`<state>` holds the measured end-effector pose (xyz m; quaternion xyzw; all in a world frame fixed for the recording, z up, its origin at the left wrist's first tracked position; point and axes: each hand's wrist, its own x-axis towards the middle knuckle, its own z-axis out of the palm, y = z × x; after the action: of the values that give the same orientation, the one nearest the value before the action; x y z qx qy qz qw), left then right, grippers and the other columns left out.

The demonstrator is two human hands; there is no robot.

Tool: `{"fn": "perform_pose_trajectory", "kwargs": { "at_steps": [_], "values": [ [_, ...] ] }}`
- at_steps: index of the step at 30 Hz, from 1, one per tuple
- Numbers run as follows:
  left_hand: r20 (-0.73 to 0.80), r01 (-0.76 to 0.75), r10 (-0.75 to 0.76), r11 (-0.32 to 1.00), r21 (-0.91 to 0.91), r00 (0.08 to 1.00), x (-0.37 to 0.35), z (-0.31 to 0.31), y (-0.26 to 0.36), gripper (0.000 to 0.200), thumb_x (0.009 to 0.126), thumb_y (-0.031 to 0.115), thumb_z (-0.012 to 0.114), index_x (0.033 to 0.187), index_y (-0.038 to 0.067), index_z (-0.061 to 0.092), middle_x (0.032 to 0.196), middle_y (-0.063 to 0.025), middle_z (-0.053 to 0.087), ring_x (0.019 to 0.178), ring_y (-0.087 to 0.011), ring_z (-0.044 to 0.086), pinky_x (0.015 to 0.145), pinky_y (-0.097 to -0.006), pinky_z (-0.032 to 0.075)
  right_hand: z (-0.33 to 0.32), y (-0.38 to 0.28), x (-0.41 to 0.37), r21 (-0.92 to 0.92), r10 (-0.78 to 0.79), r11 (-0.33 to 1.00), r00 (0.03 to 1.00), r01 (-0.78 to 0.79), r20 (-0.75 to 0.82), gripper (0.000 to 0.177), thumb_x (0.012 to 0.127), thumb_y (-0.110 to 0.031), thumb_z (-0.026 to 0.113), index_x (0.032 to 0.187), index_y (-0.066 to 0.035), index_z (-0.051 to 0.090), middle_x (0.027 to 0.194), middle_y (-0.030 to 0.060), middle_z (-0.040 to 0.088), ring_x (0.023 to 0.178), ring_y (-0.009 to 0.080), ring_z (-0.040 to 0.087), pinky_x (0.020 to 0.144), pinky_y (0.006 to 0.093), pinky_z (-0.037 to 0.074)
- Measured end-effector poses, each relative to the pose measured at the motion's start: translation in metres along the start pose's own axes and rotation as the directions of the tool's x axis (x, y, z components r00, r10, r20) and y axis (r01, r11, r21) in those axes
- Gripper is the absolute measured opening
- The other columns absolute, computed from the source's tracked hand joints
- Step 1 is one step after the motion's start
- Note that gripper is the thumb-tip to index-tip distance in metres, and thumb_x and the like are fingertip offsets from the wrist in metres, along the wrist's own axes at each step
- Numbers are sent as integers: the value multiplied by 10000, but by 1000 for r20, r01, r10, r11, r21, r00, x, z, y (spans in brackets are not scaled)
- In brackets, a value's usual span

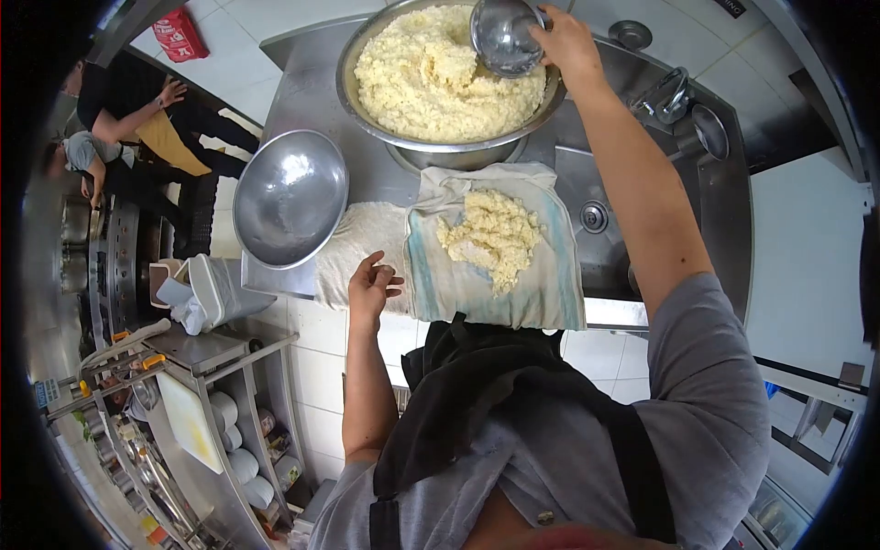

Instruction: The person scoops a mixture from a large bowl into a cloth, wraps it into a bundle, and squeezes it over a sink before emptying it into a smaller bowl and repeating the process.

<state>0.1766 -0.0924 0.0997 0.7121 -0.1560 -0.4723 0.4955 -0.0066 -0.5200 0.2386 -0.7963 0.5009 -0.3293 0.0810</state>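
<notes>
My right hand (566, 44) grips the rim of a small metal bowl (507, 38), which is tilted over a large metal basin (458, 145). Pale yellow, crumbly grated mass (412, 78) fills that basin. On a cloth with blue-green stripes (559, 275) in front of me lies a loose heap of the same mass (492, 236). My left hand (371, 286) hovers by the cloth's left side, fingers apart and holding nothing. A second, bare metal bowl (291, 197) stands to its upper left.
Right of the cloth is a steel sink (596, 217) with a faucet (674, 101). At left, a bin (225, 289) stands beside the counter and a shelf holds white bowls (243, 465). Two people (137, 110) stand farther left, near the stove.
</notes>
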Motion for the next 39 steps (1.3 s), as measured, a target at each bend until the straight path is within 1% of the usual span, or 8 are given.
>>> {"fn": "perform_pose_trajectory", "kwargs": {
  "at_steps": [4,8,10,12,17,22,30,39],
  "values": [
    [-49,9,-10,1000,-8,999,-5,-8,-10,375,923,65,544,1287,-11,496,933,-86,619,800,-191,668,643,-289,540,-24,-7,-21,660,304,681,943,-317,139,446,756,-213,692,1139,4,618,940,225,671,839,347,656,766,416,522],
    [-134,3,-3,1000,-3,991,5,-20,-11,341,914,85,565,1239,-18,548,918,-84,635,812,-184,669,663,-286,543,-49,35,-114,755,382,641,910,-137,-159,238,922,-158,558,1109,-40,647,882,92,701,606,82,610,552,253,477],
    [-138,-90,132,958,273,982,27,-20,-4,333,911,106,578,1218,-21,581,1006,-100,661,861,-198,665,686,-284,546,-10,99,-168,655,459,657,887,-373,45,313,894,-232,604,1152,-60,639,882,122,707,651,183,659,651,312,523],
    [-69,-291,364,832,471,929,63,-6,4,346,879,173,625,1165,-22,621,1066,-179,664,914,-259,665,776,-315,532,22,118,-202,18,371,921,890,-389,263,424,841,-316,649,1198,-88,617,1017,192,677,821,317,672,788,362,530],
    [144,-533,717,353,769,682,155,77,6,409,777,303,692,1055,6,655,1086,-209,644,1021,-394,604,921,-436,468,97,141,-239,-109,177,984,873,-142,455,529,799,-316,669,1273,-109,560,1301,248,509,1125,403,550,949,415,457],
    [213,-322,512,133,937,832,161,116,-14,304,790,317,659,922,43,656,1004,-178,659,923,-363,627,841,-435,499,95,161,-234,-57,215,974,804,-220,555,477,817,-262,650,1249,-76,574,1225,228,577,1123,389,557,962,404,445],
    [-66,-486,597,708,512,799,198,61,12,181,910,202,593,882,32,646,710,-25,619,626,-140,554,605,-280,446,54,130,-166,61,181,967,838,-247,515,380,824,-221,625,1170,-62,630,1172,218,615,1114,363,570,960,382,444],
    [15,-402,404,904,147,914,100,30,36,172,939,187,576,964,26,632,735,50,507,705,-70,434,662,-207,346,-25,105,-212,363,47,900,881,-241,470,306,846,-98,547,1128,-72,663,1145,144,659,1078,268,622,921,310,464]
  ]
}}
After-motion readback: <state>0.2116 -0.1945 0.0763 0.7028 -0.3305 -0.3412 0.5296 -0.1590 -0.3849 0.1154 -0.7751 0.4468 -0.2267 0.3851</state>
